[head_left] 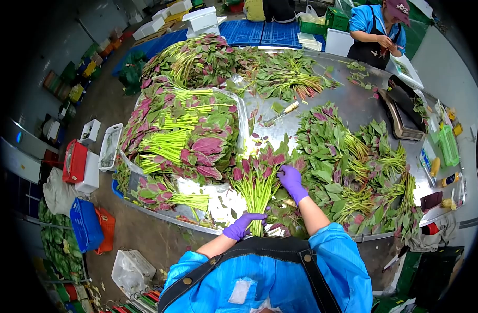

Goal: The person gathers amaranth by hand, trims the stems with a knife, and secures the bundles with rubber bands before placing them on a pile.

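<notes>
My left hand [242, 225], in a purple glove, grips the green stems of a bunch of red-and-green leafy amaranth [257, 180] near the front edge of the steel table [353, 107]. The bunch fans away from me. My right hand [291, 181], also gloved purple, rests on the leafy right side of that bunch, fingers spread over the leaves. To the right lies a loose heap of the same greens [353, 167].
Stacked bundles of amaranth [184, 135] fill the table's left side, with more heaped at the far end [197, 60]. A knife [283, 112] lies mid-table and a scale [403, 112] stands at right. Another person [379, 31] works at the far end. Crates [85, 224] line the floor.
</notes>
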The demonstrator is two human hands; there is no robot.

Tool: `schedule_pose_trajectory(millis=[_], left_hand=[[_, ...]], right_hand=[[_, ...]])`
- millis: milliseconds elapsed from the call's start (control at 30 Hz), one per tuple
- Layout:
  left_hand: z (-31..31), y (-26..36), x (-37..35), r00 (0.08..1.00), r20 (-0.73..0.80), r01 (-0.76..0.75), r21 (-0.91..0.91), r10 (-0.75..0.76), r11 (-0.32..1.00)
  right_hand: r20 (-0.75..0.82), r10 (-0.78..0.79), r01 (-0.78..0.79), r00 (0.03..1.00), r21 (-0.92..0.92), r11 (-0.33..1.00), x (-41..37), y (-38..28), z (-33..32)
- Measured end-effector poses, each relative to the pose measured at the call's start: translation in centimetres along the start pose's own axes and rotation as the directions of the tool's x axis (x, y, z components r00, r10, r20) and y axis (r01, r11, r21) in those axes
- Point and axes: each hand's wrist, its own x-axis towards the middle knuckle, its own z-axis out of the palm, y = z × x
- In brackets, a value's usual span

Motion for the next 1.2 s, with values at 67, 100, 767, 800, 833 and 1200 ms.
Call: schedule_pose_trajectory(millis=[67,100,767,800,833,1200], left_hand=[[0.1,0.2,0.0,1.0,-0.019,-0.001,0.012,0.001,1.0],[-0.1,0.2,0.2,0.999,-0.034,0.004,0.032,-0.002,0.999],[4.2,5.3,-0.9,0.98,0.184,-0.142,0.348,0.081,0.927],[4.2,5.5,-0.7,0.978,0.184,-0.162,0.361,0.1,0.918],[4.2,5.6,-0.7,0.976,0.184,-0.182,0.373,0.12,0.91],[3.7,4.3,0.7,0.977,0.104,-0.207,0.282,0.185,0.937]], right_hand=[[-0.088,-0.133,0.129,0.987,-0.05,0.99,-0.3,0.1,0.0],[-0.084,-0.132,0.128,0.988,-0.051,0.99,-0.7,-0.3,-0.4],[-0.065,0.177,-0.101,0.982,0.611,0.785,-2.1,0.7,-4.7],[-0.068,0.175,-0.098,0.982,0.612,0.785,-1.5,1.7,-4.5],[-0.171,0.255,-0.073,0.952,0.679,0.731,-1.0,2.6,-4.7],[-0.224,-0.063,0.039,0.972,-0.111,0.993,-4.8,-1.7,-10.5]])
